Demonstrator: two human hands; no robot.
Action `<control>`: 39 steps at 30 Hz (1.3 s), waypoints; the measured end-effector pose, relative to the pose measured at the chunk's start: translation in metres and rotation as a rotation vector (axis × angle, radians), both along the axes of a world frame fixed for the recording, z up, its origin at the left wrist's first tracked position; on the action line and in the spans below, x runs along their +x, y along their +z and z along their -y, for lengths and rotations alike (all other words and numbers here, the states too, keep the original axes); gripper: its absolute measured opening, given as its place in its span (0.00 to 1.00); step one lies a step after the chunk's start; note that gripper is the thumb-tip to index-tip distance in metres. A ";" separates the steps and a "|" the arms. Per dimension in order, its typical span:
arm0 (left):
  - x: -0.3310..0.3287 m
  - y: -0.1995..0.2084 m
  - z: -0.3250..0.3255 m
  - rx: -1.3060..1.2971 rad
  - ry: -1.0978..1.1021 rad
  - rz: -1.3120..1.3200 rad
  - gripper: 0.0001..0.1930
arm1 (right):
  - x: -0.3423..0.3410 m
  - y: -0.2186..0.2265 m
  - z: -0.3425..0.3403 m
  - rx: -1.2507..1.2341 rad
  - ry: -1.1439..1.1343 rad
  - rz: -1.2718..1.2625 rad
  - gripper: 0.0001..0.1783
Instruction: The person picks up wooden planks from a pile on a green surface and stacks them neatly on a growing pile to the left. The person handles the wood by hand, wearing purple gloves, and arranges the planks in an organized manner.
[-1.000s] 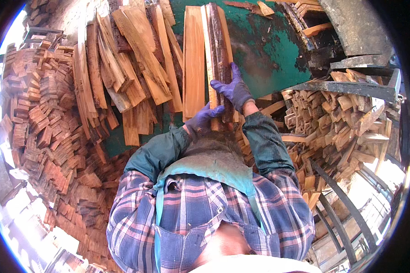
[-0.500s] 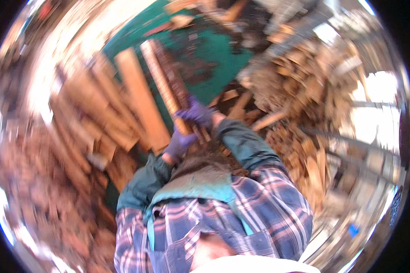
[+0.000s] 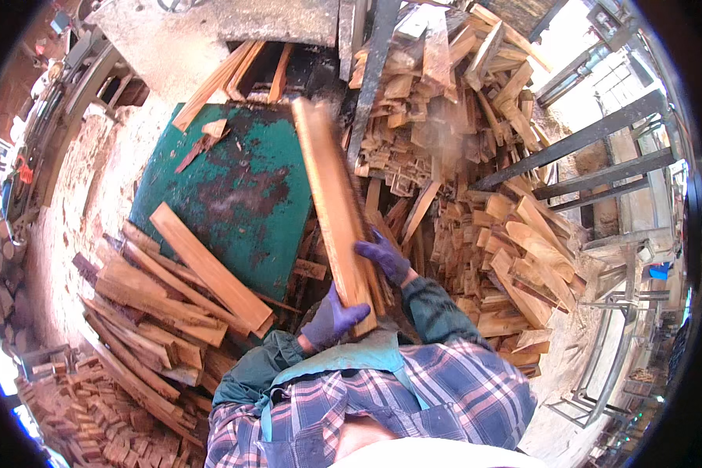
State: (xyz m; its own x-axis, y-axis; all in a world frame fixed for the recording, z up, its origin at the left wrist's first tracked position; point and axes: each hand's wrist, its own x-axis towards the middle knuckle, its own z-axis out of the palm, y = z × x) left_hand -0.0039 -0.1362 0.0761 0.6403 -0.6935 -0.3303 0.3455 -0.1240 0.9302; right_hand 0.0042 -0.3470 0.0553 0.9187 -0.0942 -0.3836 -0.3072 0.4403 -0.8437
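Note:
Gripped between both of my gloved hands is a small bundle of wooden planks [image 3: 327, 210], held lengthwise and pointing away from my body. My left hand [image 3: 331, 320], in a purple glove, closes on the near left end, its thumb across the top face. On the opposite side, my right hand [image 3: 384, 257] presses against the bundle's right edge; part of its fingers is hidden. The far end of the planks is a little blurred. The bundle's near end is close to my teal apron [image 3: 343, 356].
A worn green metal surface [image 3: 218, 195] lies ahead, with wood scraps [image 3: 203, 145] on it. Loose planks [image 3: 148, 304] are heaped at the left. Stacked offcuts [image 3: 522, 257] rise at the right beside dark metal bars [image 3: 585, 140]. A pale worktop [image 3: 281, 22] stands at the far side.
My view has swung, so the green surface now sits further left. The planks have swung with my hands toward the right, near the offcut stacks. My right hand has shifted along the bundle's side.

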 end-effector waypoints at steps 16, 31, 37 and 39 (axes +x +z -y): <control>0.114 -0.050 0.015 -0.136 0.349 -0.311 0.39 | 0.338 0.117 0.421 -0.874 -0.354 0.247 0.22; 0.135 -0.063 -0.006 -0.046 0.614 -0.294 0.30 | 0.264 -0.042 0.040 0.071 0.527 -0.133 0.20; 0.116 -0.033 -0.091 1.068 0.807 0.409 0.46 | 0.235 -0.128 -0.106 0.351 0.546 -0.423 0.25; 0.119 -0.043 -0.117 1.409 0.771 0.222 0.52 | 0.227 -0.122 -0.110 0.188 0.548 -0.372 0.25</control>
State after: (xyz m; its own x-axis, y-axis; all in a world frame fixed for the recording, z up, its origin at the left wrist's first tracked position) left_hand 0.1152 -0.0197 0.0333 0.7935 0.5548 -0.2502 0.6076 -0.7461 0.2724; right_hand 0.2309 -0.2369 -0.0669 0.6184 0.4458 -0.6472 -0.7819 0.2671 -0.5632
